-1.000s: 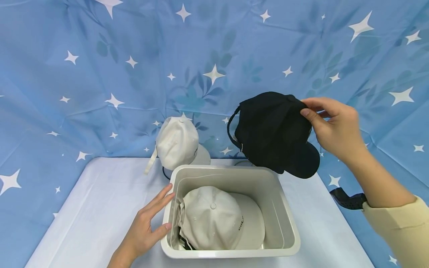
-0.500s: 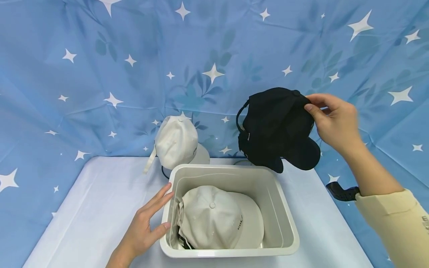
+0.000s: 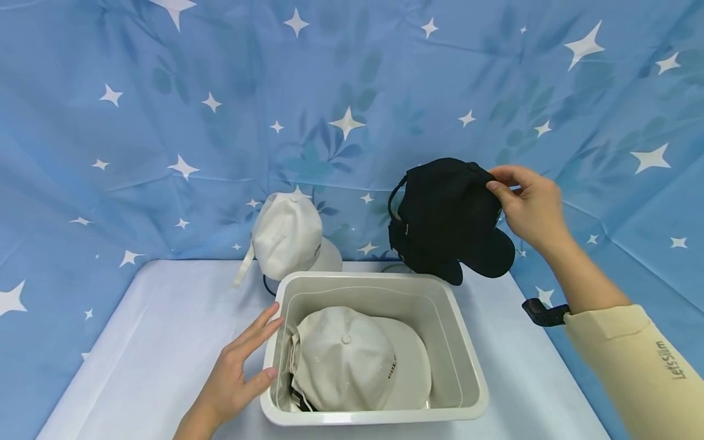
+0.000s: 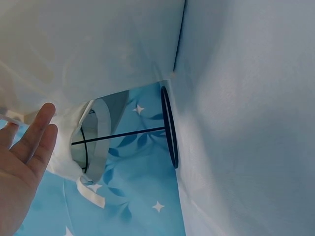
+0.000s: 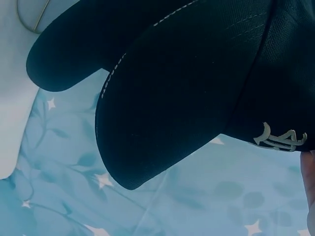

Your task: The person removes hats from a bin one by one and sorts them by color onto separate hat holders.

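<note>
My right hand (image 3: 530, 205) pinches the crown of a black baseball cap (image 3: 445, 208) between thumb and fingers, above the far right corner of a pale plastic bin (image 3: 374, 417). Two black brims show: the nearer brim (image 5: 157, 113) belongs to a cap with light embroidery, and another brim (image 5: 64, 54) sticks out behind. Whether both caps are in the hand, I cannot tell. With fingers straight, my left hand (image 3: 231, 373) rests against the bin's left rim. Inside the bin lies a beige cap (image 3: 341, 357), brim to the right, with cap edges beneath it.
Behind the bin's left corner a white cap (image 3: 288, 235) hangs on a black wire stand (image 4: 170, 128), its strap dangling. Another stand's base (image 3: 396, 267) peeks out behind the bin. A starry blue cloth (image 3: 220, 146) backs the white table (image 3: 165, 324).
My right hand lifted the black cap slightly, then lowered it a little. The second brim shows more now. My left hand stays at the bin's rim. The view shifted a bit.
</note>
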{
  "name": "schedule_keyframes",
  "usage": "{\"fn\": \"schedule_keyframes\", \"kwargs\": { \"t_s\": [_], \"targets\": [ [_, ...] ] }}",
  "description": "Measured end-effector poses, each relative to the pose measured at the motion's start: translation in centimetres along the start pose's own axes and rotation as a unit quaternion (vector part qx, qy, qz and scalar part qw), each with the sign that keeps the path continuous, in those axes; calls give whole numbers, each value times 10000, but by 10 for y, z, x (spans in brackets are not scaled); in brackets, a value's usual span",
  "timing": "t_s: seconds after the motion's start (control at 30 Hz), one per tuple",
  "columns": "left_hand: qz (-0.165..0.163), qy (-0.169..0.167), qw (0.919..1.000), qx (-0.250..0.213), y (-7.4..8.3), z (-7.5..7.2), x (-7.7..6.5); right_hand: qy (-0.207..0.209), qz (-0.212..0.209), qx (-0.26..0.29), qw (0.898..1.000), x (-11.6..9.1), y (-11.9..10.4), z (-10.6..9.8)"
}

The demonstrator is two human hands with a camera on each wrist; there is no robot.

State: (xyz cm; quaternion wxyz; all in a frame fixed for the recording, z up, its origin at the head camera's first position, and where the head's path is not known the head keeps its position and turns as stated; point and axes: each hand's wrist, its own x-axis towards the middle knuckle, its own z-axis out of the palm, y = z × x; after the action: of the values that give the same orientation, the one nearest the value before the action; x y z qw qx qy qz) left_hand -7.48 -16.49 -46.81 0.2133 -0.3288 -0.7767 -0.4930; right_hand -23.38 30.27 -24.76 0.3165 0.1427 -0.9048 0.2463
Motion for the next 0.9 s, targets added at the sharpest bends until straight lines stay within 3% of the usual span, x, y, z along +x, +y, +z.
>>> {"fn": "schedule_keyframes", "kwargs": {
  "t_s": [0.9],
  "targets": [
    [-51,-19,10000,55,4,-1,1,-419,6,160,9990,-10,29,42]
  ]
}}
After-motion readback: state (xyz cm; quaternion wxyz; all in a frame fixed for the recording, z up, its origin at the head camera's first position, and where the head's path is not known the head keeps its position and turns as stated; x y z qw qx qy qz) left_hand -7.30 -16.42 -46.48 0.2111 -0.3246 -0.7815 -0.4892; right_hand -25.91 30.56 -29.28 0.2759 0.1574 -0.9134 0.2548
